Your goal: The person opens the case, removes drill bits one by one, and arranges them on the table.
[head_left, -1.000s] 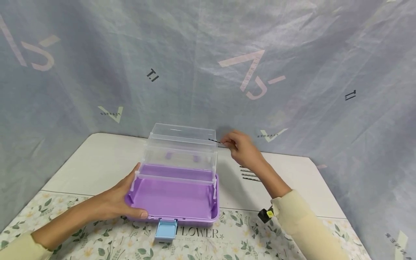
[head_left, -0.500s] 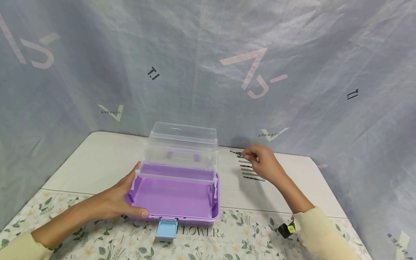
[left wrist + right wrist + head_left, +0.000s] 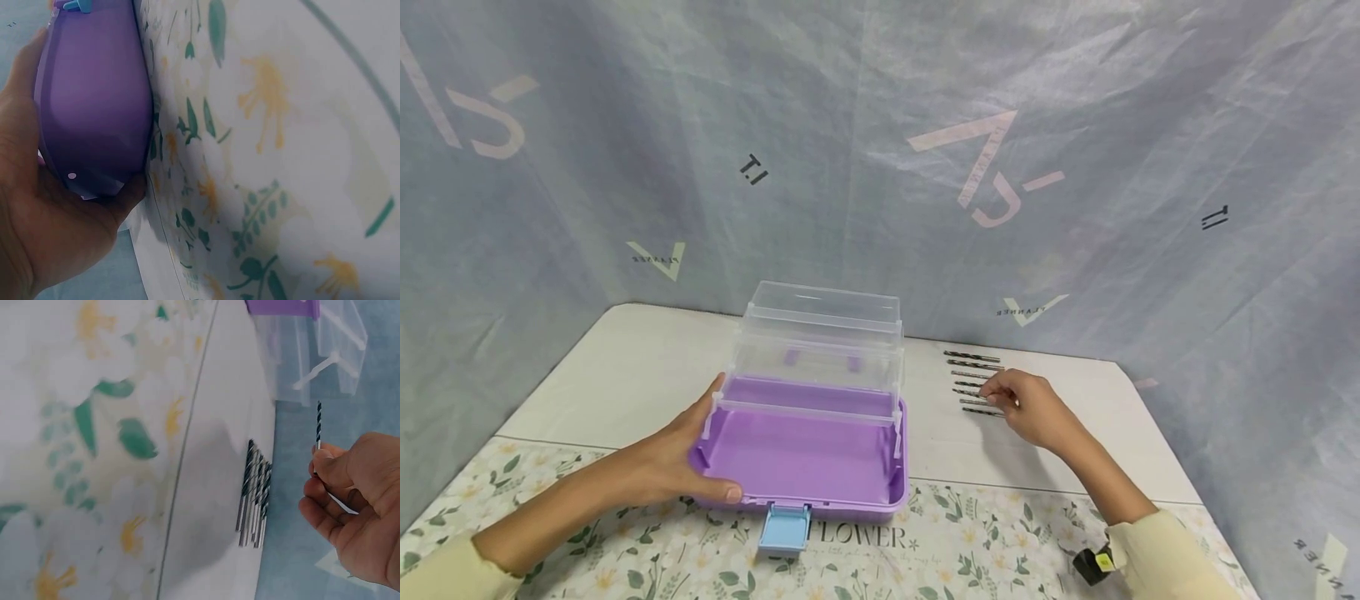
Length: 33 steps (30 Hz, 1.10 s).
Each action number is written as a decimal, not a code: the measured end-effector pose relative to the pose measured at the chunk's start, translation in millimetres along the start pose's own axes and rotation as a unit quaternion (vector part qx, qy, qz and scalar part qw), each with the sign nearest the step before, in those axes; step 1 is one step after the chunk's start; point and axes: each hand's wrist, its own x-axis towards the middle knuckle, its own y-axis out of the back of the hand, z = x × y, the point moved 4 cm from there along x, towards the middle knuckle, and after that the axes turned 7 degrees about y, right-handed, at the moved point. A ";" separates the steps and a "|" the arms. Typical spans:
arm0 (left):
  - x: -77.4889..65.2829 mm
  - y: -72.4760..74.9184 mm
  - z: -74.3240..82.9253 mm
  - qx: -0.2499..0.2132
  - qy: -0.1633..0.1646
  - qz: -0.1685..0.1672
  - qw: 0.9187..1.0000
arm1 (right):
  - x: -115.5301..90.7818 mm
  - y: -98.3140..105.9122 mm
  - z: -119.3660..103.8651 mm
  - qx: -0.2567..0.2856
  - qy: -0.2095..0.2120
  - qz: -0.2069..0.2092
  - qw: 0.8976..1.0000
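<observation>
My right hand (image 3: 1028,410) pinches a thin dark drill bit (image 3: 319,422) between thumb and fingertips, over a row of drill bits. The row's bits (image 3: 973,364) lie side by side on the white board, twisted ends pointing left; my hand covers some of their shanks. To the left stands a purple toolbox (image 3: 850,508), its clear stepped trays (image 3: 808,408) raised toward the back. My left hand (image 3: 673,462) grips the box's left end, thumb on the front rim and fingers along the side. In the left wrist view the hand wraps round the purple end wall (image 3: 94,106).
A light blue latch (image 3: 786,527) hangs down at the box's front. The white board (image 3: 647,367) lies behind a floral cloth (image 3: 970,550). A grey printed curtain (image 3: 820,167) rises just behind the board. A small black device (image 3: 1093,565) sits by the right sleeve.
My right hand has come from beside the upper trays, rightward and nearer to me, carrying a drill bit over the row. The left hand and the box have stayed put.
</observation>
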 end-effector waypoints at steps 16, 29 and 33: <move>-1.4 1.9 0.4 0.034 -0.004 0.017 0.999 | -21.3 -11.9 22.4 -0.024 -0.007 -0.056 0.998; -1.3 1.2 -0.7 0.020 -0.003 0.011 1.000 | -23.0 -19.5 29.9 -0.038 0.005 -0.050 0.998; -2.0 1.6 -1.5 0.014 -0.001 0.009 1.000 | -22.5 -22.4 31.2 -0.047 0.011 -0.049 0.998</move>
